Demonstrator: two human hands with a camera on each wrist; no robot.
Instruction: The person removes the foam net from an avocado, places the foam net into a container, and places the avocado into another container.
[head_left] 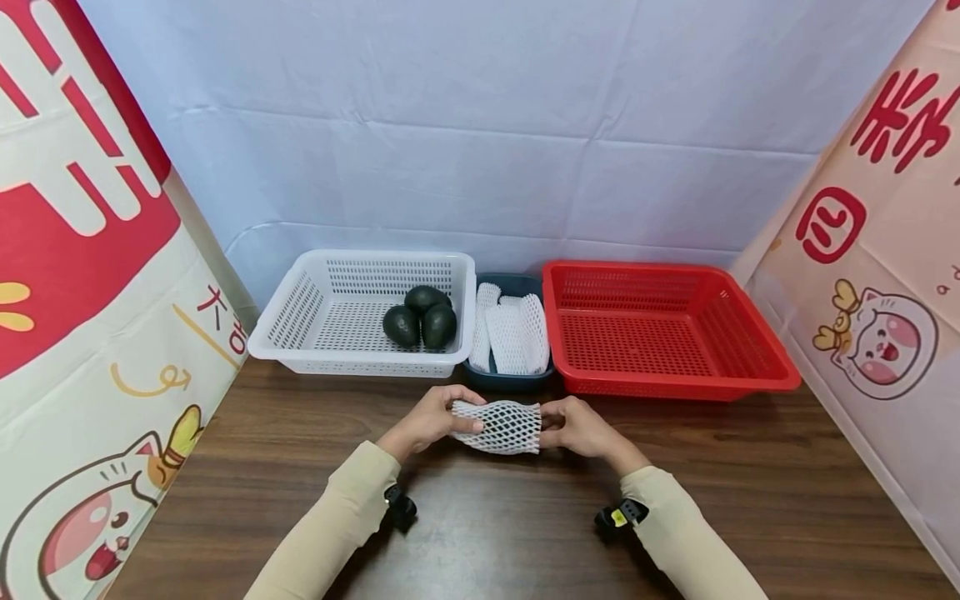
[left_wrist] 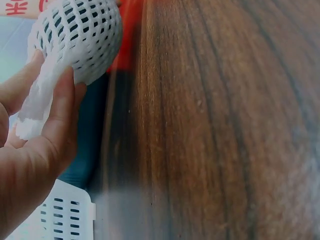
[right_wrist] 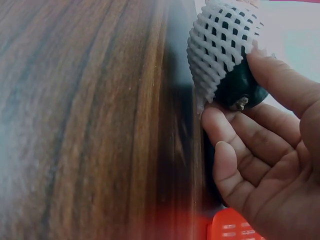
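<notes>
A white foam net sleeve (head_left: 498, 427) is stretched around a dark green avocado (right_wrist: 242, 86), held just above the table in front of the baskets. My left hand (head_left: 433, 419) pinches the loose, flattened end of the net between thumb and fingers, as the left wrist view shows. At the opposite end my right hand (head_left: 587, 427) grips the net's edge and the avocado, thumb above and fingers below. The avocado's stem end pokes out of the net there in the right wrist view; the netting covers the rest.
Behind the hands, a white basket (head_left: 360, 364) holds three avocados (head_left: 424, 318). Beside it, a dark blue bin (head_left: 506, 382) contains several folded foam nets (head_left: 512, 333). A red basket (head_left: 675, 385) stands to the right. Printed cloths hang at both sides of the wooden table (head_left: 495, 533).
</notes>
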